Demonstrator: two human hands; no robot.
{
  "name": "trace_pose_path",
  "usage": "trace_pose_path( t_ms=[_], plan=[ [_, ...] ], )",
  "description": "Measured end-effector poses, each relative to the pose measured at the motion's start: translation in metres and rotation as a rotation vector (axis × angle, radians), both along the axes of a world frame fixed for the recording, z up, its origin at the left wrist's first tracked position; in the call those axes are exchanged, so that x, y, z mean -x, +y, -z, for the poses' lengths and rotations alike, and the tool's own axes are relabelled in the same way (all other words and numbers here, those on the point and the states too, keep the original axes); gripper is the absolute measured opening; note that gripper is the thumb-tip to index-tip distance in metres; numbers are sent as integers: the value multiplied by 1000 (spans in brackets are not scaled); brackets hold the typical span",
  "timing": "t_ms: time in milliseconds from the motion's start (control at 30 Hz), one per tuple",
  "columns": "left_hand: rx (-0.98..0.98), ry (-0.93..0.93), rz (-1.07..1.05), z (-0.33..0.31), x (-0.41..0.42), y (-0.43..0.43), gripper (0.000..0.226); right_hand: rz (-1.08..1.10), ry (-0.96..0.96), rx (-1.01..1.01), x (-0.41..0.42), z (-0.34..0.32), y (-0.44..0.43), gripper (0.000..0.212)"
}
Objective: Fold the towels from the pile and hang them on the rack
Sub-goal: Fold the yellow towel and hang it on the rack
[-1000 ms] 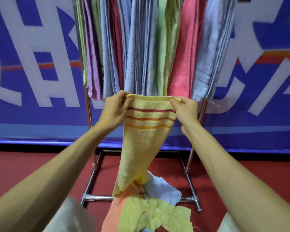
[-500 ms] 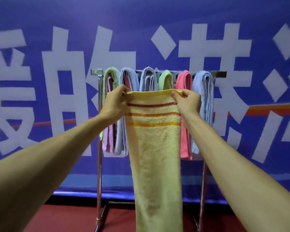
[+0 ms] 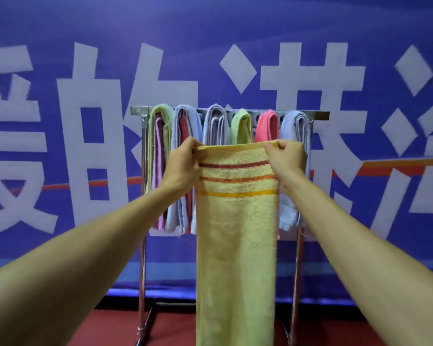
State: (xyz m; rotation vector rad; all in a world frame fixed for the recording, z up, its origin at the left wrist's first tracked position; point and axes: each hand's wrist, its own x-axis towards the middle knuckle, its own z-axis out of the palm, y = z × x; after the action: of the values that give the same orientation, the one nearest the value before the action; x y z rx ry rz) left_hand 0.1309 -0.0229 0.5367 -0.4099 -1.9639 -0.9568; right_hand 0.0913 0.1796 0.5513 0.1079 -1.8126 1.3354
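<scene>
A yellow towel (image 3: 236, 233) with red and orange stripes hangs straight down in front of me, stretched by its top edge. My left hand (image 3: 183, 166) pinches the top left corner and my right hand (image 3: 286, 158) pinches the top right corner. Behind it stands the metal rack (image 3: 319, 114), its top bar above my hands. Several folded towels hang over the bar: a green one (image 3: 160, 116), a light blue one (image 3: 185, 121), a lilac one (image 3: 216, 121), a lime one (image 3: 241, 124), a pink one (image 3: 269, 126) and a pale blue one (image 3: 296, 126). The pile is out of view.
A blue banner (image 3: 60, 146) with large white characters covers the wall right behind the rack. The rack's legs (image 3: 141, 283) stand on a red floor (image 3: 170, 330). The yellow towel's lower end runs out of the bottom of the frame.
I have lifted the yellow towel off the pile and my view has risen from the floor to the rack's top bar. The towel now hangs flat and full length.
</scene>
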Motion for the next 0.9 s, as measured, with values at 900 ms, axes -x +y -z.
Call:
trace_pose_path(
  t_ms=[900],
  plan=[
    [-413,-772,144,315,63,11,13,-241,-711,76,51,297,16,15]
  ],
)
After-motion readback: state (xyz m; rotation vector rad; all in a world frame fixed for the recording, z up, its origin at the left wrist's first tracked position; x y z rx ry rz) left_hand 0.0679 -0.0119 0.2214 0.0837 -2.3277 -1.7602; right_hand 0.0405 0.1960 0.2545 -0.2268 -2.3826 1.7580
